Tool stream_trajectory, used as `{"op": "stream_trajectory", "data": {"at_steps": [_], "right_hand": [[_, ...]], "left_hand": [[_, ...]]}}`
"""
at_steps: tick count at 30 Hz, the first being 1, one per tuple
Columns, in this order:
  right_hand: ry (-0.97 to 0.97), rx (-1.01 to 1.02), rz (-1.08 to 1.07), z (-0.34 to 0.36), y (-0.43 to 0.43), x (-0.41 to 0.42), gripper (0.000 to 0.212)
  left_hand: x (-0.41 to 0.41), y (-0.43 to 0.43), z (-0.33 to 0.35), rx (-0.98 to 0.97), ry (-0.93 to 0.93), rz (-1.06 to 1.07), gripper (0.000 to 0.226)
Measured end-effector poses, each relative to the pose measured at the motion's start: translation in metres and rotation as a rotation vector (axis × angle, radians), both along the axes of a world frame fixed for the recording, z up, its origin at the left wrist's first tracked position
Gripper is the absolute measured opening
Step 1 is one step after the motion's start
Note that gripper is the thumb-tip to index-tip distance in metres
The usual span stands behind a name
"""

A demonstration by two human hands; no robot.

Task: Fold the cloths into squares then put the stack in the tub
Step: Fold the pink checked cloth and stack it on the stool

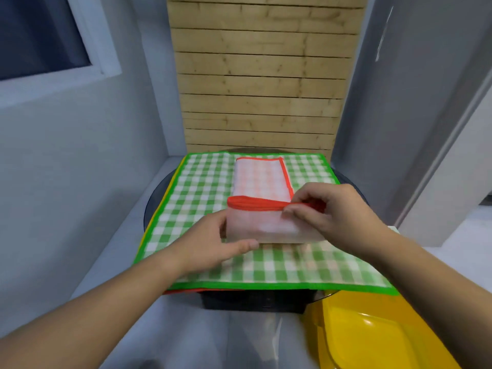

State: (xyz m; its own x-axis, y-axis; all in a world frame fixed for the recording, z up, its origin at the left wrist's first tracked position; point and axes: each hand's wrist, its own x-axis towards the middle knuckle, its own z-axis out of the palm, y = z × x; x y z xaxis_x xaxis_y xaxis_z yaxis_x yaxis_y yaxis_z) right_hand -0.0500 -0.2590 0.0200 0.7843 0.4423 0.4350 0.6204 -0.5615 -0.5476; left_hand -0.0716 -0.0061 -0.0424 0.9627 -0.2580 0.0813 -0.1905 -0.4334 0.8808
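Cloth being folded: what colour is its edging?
Red-orange edging on the cloth; head view.

1. A domestic room is suggested by a white-framed window (45, 38) set in a plain grey wall (66, 161).
2. A wooden slatted panel (261, 75) is seen behind a small round glass table (153, 203).
3. The table is covered with checked household cloths (202, 187).
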Motion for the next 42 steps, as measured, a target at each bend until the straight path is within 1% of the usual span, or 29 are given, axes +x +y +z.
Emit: {"op": "stream_trajectory", "data": {"at_steps": [2, 4, 5, 6, 7, 8, 9, 11, 14, 15, 16, 19, 20, 21, 22, 23, 26, 29, 31, 33, 36, 37, 40, 42], "right_hand": [[0.041, 0.089, -0.050, 0.006, 0.008, 0.021, 0.011], [0.089, 0.256, -0.145, 0.005, 0.011, 0.043, 0.016], [0.138, 0.363, -0.195, 0.003, 0.011, 0.052, 0.025], [0.222, 0.462, -0.239, -0.002, 0.011, 0.060, 0.040], [0.332, 0.524, -0.273, -0.010, 0.010, 0.067, 0.055], [0.442, 0.544, -0.296, -0.019, 0.009, 0.072, 0.065], [0.538, 0.528, -0.309, -0.029, 0.008, 0.075, 0.070], [0.641, 0.432, -0.328, -0.046, 0.005, 0.076, 0.071], [0.658, 0.247, -0.346, -0.063, 0.001, 0.073, 0.067], [0.650, 0.189, -0.337, -0.066, 0.000, 0.073, 0.062], [0.633, 0.131, -0.331, -0.068, 0.000, 0.073, 0.053], [0.584, 0.019, -0.328, -0.073, 0.000, 0.073, 0.025], [0.576, 0.002, -0.332, -0.075, 0.000, 0.073, 0.020], [0.573, -0.007, -0.340, -0.076, 0.000, 0.074, 0.016], [0.576, -0.006, -0.347, -0.077, 0.001, 0.074, 0.014], [0.585, -0.001, -0.348, -0.078, 0.002, 0.075, 0.012], [0.599, -0.014, -0.346, -0.081, 0.006, 0.077, 0.011], [0.598, -0.035, -0.371, -0.084, 0.010, 0.081, 0.014], [0.597, -0.044, -0.384, -0.084, 0.012, 0.081, 0.018], [0.608, -0.062, -0.389, -0.085, 0.015, 0.079, 0.029], [0.574, -0.153, -0.399, -0.085, 0.017, 0.077, 0.045], [0.551, -0.184, -0.403, -0.085, 0.017, 0.076, 0.051], [0.489, -0.280, -0.401, -0.086, 0.019, 0.071, 0.068], [0.411, -0.386, -0.426, -0.087, 0.024, 0.063, 0.072]], "left_hand": [[0.020, 0.001, -0.002, -0.032, 0.014, 0.042, 0.033], [0.039, 0.000, -0.002, -0.093, 0.043, 0.107, 0.024], [0.047, -0.001, -0.003, -0.126, 0.058, 0.144, 0.022], [0.055, -0.002, -0.003, -0.151, 0.067, 0.175, 0.021], [0.063, -0.003, -0.004, -0.161, 0.073, 0.208, 0.020], [0.069, -0.004, -0.006, -0.170, 0.081, 0.237, 0.019], [0.074, -0.005, -0.007, -0.166, 0.092, 0.260, 0.018], [0.083, -0.005, -0.012, -0.119, 0.122, 0.280, 0.017], [0.093, -0.003, -0.020, -0.002, 0.195, 0.311, 0.020], [0.096, -0.002, -0.021, 0.025, 0.217, 0.319, 0.022], [0.098, -0.002, -0.022, 0.043, 0.234, 0.326, 0.026], [0.101, -0.002, -0.018, 0.078, 0.294, 0.370, 0.048], [0.100, -0.002, -0.014, 0.087, 0.312, 0.381, 0.056], [0.100, -0.001, -0.013, 0.094, 0.325, 0.388, 0.072], [0.099, 0.000, -0.011, 0.103, 0.329, 0.385, 0.078], [0.098, 0.001, -0.010, 0.117, 0.326, 0.376, 0.078], [0.092, 0.001, -0.007, 0.177, 0.310, 0.330, 0.058], [0.088, 0.000, -0.009, 0.260, 0.282, 0.307, 0.048], [0.085, -0.001, -0.011, 0.296, 0.291, 0.298, 0.052], [0.081, -0.006, -0.013, 0.355, 0.300, 0.256, 0.061], [0.075, -0.014, -0.015, 0.554, 0.240, 0.163, 0.054], [0.074, -0.015, -0.017, 0.615, 0.222, 0.144, 0.057], [0.071, -0.017, -0.026, 0.749, 0.177, 0.146, 0.079], [0.066, -0.021, -0.033, 0.815, 0.167, 0.158, 0.085]]}}
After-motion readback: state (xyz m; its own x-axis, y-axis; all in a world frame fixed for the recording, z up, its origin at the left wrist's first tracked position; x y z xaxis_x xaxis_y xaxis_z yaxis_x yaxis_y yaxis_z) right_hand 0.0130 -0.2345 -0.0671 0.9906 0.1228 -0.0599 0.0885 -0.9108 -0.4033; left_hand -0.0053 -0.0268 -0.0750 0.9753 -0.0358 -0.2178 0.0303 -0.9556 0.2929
